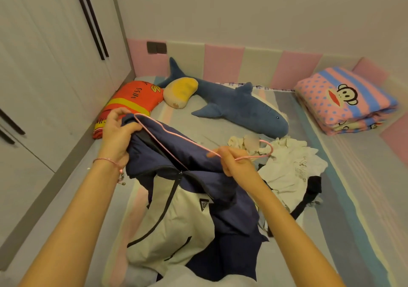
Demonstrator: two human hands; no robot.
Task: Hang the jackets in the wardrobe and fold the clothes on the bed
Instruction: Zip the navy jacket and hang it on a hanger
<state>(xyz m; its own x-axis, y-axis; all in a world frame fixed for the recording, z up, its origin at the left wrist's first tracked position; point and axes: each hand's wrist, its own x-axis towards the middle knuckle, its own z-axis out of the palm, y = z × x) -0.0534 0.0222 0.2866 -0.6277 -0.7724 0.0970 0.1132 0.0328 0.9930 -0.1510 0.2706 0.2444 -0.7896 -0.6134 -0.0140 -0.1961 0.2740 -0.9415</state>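
- The navy and cream jacket (229, 198) lies bunched on the bed (353, 176), on the near side of the blue shark plush (238, 105), with a pink hanger (187, 140) across its open collar.
- The left hand (117, 130), nearer the shark's tail, has its fingers curled tight round navy shoulder fabric at the hanger's end.
- The right hand (236, 163) pinches the wire just below the hook.
- Risk 1: only 1 arm of the hanger looks seated in a shoulder. Lifted like this, the slippery jacket would likely slide off the free arm.
- Risk 2: the hook points at the pile of white clothes (291, 161) just in front of the shark's head, so a careless swing could snag a garment and drag it along.
- Risk 3: the wardrobe (44, 66), left of the shark, looks closed and both hands are busy, so opening it 1-handed may tip the load.
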